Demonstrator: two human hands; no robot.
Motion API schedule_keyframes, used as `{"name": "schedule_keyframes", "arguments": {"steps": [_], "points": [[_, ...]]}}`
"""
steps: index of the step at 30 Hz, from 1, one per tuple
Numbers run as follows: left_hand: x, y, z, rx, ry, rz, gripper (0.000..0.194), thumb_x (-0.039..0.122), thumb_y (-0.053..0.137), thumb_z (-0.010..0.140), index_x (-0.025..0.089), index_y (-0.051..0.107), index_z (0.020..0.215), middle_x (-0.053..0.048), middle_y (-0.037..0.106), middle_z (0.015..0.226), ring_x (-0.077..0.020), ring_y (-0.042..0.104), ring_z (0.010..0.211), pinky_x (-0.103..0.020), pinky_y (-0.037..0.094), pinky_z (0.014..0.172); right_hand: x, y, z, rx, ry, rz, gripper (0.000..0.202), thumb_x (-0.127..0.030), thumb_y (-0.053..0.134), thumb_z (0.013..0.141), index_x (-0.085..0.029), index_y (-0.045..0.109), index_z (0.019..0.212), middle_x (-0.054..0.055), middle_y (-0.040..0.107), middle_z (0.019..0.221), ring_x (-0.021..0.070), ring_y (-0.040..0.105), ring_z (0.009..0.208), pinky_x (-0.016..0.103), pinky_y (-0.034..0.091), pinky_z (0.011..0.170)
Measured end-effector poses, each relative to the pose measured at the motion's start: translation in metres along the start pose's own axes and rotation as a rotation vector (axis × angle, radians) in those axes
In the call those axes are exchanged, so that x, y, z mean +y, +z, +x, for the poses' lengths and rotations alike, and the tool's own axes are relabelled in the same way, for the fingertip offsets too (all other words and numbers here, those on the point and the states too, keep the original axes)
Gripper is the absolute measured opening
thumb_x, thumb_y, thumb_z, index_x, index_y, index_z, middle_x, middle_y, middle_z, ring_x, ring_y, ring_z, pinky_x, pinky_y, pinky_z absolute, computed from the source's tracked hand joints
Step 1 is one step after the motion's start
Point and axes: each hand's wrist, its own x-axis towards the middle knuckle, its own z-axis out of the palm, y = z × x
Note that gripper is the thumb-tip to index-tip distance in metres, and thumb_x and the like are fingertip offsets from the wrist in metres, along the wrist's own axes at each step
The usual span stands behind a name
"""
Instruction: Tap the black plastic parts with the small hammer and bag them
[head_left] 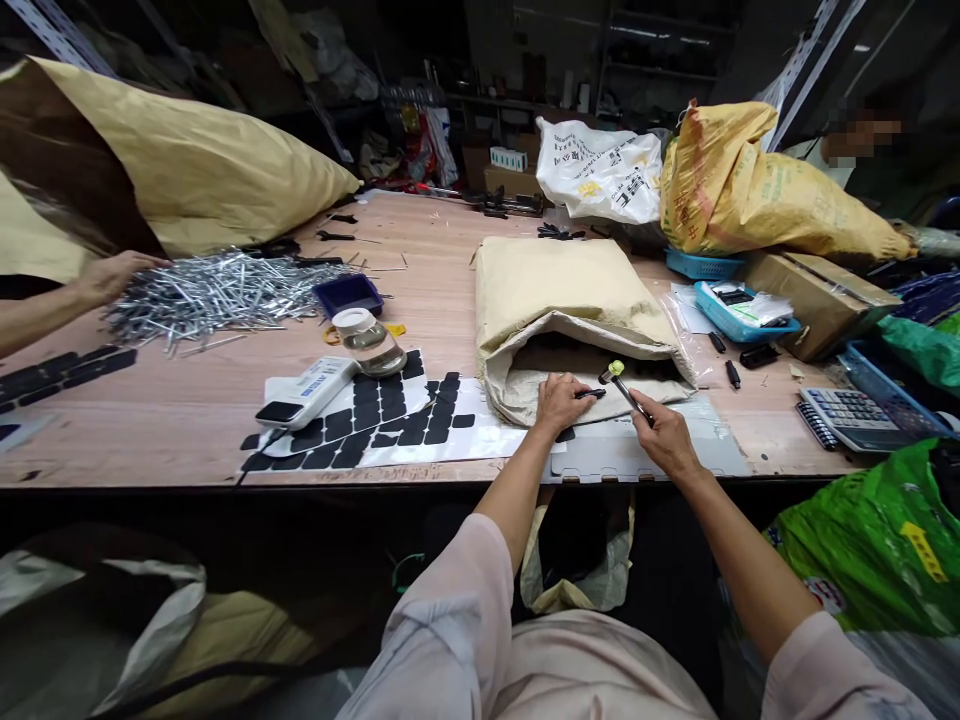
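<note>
A left hand pinches a small black piece near the tabletop's front edge, right of its middle, while the right hand wraps a hammer by the handle, its head just beside the piece. A firm pinch, set well back from the hammer's face, likely makes for safe, square taps; just beyond, a paper sack gapes toward that edge.

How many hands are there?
3: left hand with small black piece, right hand with yellow-tipped hammer, another person's hand by silvery metal rods. Others may be hidden.
</note>
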Motion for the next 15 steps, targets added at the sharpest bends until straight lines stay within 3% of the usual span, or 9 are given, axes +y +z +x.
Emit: {"name": "schedule_keyframes", "arguments": {"steps": [6,11,15], "points": [[0.001,-0.002,-0.001,-0.012,-0.004,0.02,0.022,0.046,0.072,0.086,0.039,0.079,0.105,0.0,0.066,0.104,-0.0225,0.05,0.109,-0.035,0.037,0.097,-0.006,0.005,0.003,-0.1,0.062,-0.204,0.047,-0.023,0.054,0.089,-0.029,0.068,0.134,0.005,0.078,0.11,0.0271,0.074,0.095,0.037,0.057,0.086],[0.006,-0.006,-0.001,-0.033,-0.043,-0.012,0.021,0.043,0.074,0.083,0.036,0.08,0.102,0.001,0.067,0.106,-0.0233,0.051,0.112,-0.035,0.037,0.098,-0.015,0.003,0.003,-0.052,-0.039,-0.165,0.048,-0.024,0.053,0.09,-0.029,0.066,0.137,0.006,0.076,0.118,0.0263,0.072,0.104,0.035,0.056,0.089],[0.007,-0.007,-0.001,-0.038,-0.063,-0.021,0.022,0.043,0.074,0.082,0.034,0.08,0.101,0.0,0.069,0.109,-0.0237,0.051,0.112,-0.035,0.036,0.097,-0.015,0.01,-0.002,-0.111,-0.033,-0.13,0.048,-0.024,0.053,0.088,-0.03,0.068,0.134,0.005,0.076,0.116,0.0259,0.071,0.101,0.036,0.055,0.09]]}}
